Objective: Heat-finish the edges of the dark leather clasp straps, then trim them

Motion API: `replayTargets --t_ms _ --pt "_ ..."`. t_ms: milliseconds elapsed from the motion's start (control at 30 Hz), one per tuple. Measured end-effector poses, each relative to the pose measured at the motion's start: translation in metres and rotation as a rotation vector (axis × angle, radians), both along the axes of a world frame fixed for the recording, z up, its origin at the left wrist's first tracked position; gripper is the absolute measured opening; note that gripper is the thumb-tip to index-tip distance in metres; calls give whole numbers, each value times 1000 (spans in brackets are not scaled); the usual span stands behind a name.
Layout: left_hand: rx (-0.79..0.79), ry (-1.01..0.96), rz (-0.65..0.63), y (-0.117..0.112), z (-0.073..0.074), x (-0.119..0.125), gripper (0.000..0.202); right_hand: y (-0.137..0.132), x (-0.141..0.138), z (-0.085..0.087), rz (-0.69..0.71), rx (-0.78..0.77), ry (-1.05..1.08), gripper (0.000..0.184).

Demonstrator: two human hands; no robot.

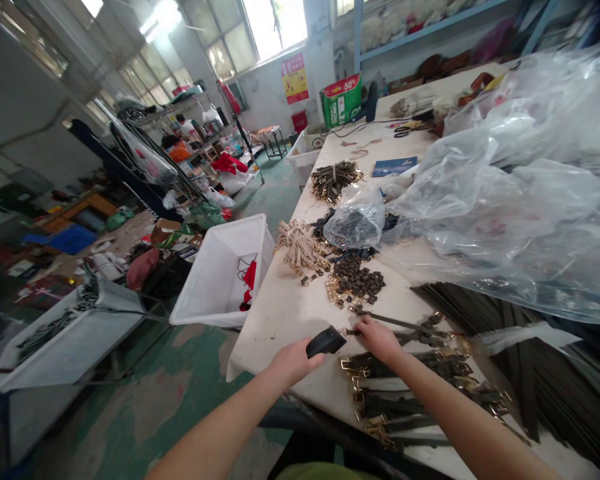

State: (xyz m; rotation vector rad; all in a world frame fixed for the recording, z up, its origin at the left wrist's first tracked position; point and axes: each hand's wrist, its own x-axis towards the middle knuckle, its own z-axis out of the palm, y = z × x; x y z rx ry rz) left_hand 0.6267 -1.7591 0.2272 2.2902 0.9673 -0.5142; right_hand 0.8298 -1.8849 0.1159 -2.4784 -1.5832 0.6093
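Observation:
My left hand [294, 361] is closed around a black-handled tool [326, 341], whose tip points right toward my other hand; its exact kind I cannot make out. Close by, my right hand [379, 340] has its fingers closed on the end of a dark strap [397, 320] at the table top. Just beyond the hands lies a pile of small dark strap loops [357, 280], some with gold-coloured metal. Beneath my right forearm are rows of dark straps with gold buckles [380, 387].
The white table [275, 320] also holds a beige strap bundle [300, 243], a brown strap bundle [336, 179], large clear plastic bags [505, 220] and long dark strips [520, 360]. A white bin [200, 287] with red items stands left of the table edge. Scissors [403, 132] lie farther back.

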Motion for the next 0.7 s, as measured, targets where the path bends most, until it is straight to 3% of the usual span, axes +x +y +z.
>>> replayTargets --t_ms 100,333,700 --pt "51 29 -96 -5 1 12 49 -14 5 -2 -65 -3 -29 22" --pt "125 107 -223 -19 -2 73 48 -28 11 -9 -204 13 -17 18" --pt "145 187 -311 -20 1 84 50 -30 15 -8 -237 52 40 16"
